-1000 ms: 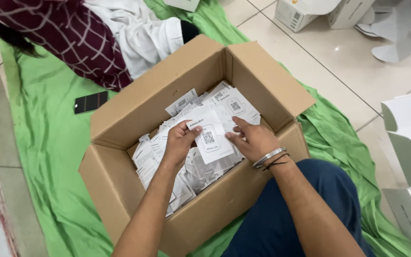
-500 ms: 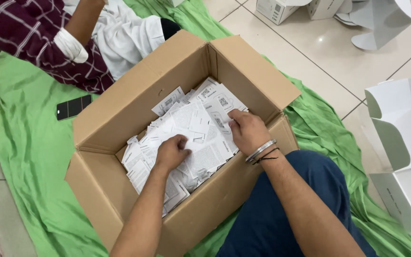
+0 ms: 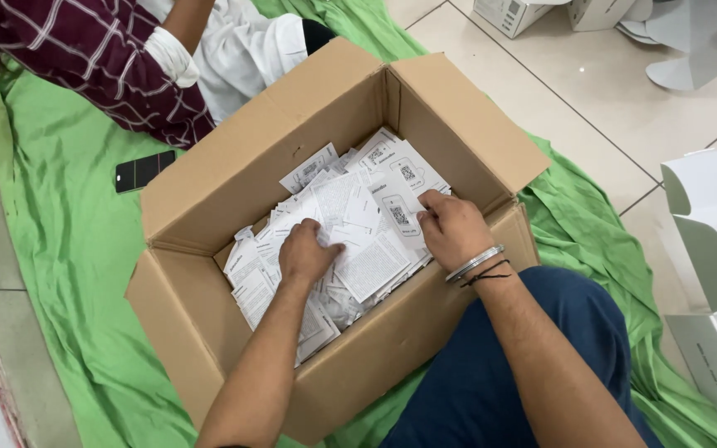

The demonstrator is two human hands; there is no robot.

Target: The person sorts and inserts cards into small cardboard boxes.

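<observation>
Both my hands are down inside the open cardboard box (image 3: 209,323), which sits on a green cloth (image 3: 68,249) spread over the tiled floor (image 3: 558,91). The box is filled with a loose heap of white paper leaflets (image 3: 325,207), many lying at odd angles and overlapping one another. My left hand (image 3: 307,251) rests palm down on the middle of the heap, fingers curled and pressing on the sheets; I cannot tell whether it has actually pinched one. My right hand (image 3: 451,228) is at the right side of the heap, close to the box wall, with its fingers bent around the edge of one leaflet (image 3: 396,209) that carries a small square printed code; it looks to be gripping that sheet. On my right wrist sit a metal bangle (image 3: 475,262) and a thin dark thread just beside it. My knee in dark blue trousers (image 3: 533,348) lies against the near right corner of the box. Beyond the box, at its far left, another person sits on the cloth in a maroon checked sleeve (image 3: 85,58) with white fabric beside it. A black phone (image 3: 144,170) lies flat on the cloth, just beside the box's left flap. White folded cartons (image 3: 707,224) stand on the tiles at the right, well apart from my hands.
</observation>
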